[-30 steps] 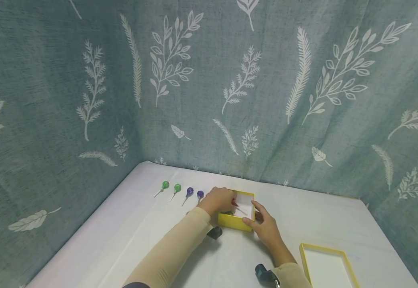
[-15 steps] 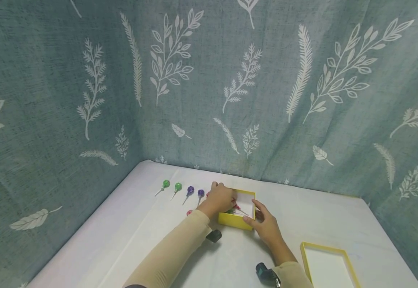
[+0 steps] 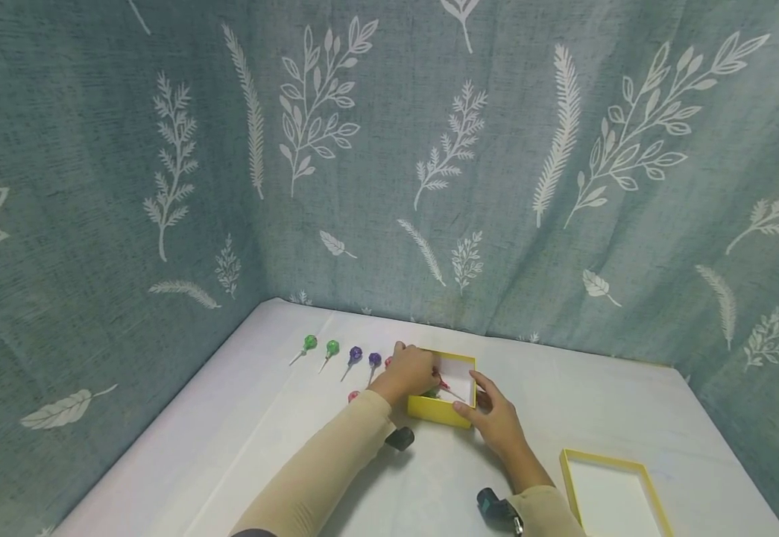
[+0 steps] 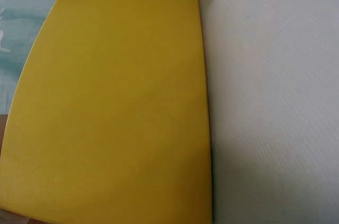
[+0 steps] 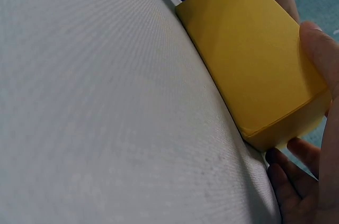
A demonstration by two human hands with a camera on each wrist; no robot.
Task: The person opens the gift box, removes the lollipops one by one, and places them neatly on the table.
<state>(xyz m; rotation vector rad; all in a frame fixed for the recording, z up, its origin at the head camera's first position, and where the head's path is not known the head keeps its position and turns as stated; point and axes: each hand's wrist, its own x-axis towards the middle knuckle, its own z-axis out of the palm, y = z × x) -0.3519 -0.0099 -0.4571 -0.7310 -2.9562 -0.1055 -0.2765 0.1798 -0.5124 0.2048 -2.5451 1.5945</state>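
Observation:
My left hand [image 3: 411, 370] reaches over the left wall of an open yellow box [image 3: 439, 411], its fingers bent down inside. At the fingertips is a red lollipop [image 3: 443, 384], its stick pointing toward the box's right front corner; the fingers seem to pinch it, though they are partly hidden. Something green [image 3: 432, 393] lies in the box below the hand. My right hand [image 3: 496, 421] grips the box's right end, thumb on the front wall and fingers around the side. In the right wrist view, the thumb [image 5: 318, 49] presses the yellow wall.
Left of the box, two green lollipops [image 3: 310, 342] and two purple lollipops [image 3: 355, 353] lie in a row. A pink lollipop [image 3: 353, 396] shows beside the left wrist; another is partly behind the hand. A yellow-rimmed lid [image 3: 604, 459] lies at the right front.
The red lollipop in the box has shifted slightly toward the right front. My left hand has moved a little, uncovering the pink lollipop by the wrist. My right hand keeps its hold.

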